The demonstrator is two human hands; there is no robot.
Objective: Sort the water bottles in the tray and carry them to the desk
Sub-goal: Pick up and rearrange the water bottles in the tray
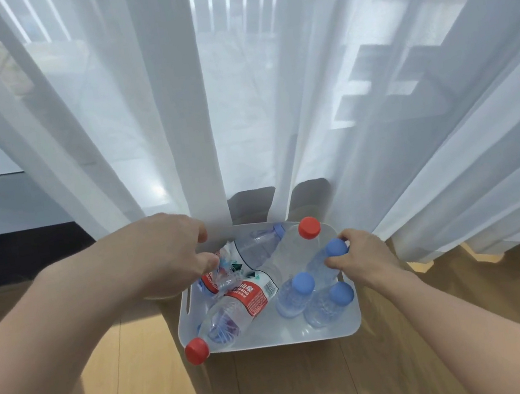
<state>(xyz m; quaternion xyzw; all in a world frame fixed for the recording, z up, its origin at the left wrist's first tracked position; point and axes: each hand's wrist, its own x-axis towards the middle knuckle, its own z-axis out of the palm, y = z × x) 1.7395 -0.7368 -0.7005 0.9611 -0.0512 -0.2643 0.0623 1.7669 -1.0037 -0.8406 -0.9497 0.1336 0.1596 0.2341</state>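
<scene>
On the wooden floor (pixel 280 389), against sheer white curtains (pixel 171 109), sits a white tray (pixel 273 338) holding the water bottles. The right hand (pixel 359 259) pinches the blue cap of a tilted bottle (pixel 319 264) at the tray's right wall, fingers curled round the cap. The left hand (pixel 166 254) reaches over the far left corner, fingers bent onto a crumpled red-label bottle (pixel 220 278); whether they grip it cannot be told. Two more blue-capped bottles (pixel 295 296) stand nearby. A red-capped bottle (pixel 235 312) lies diagonally, its cap over the near-left rim.
</scene>
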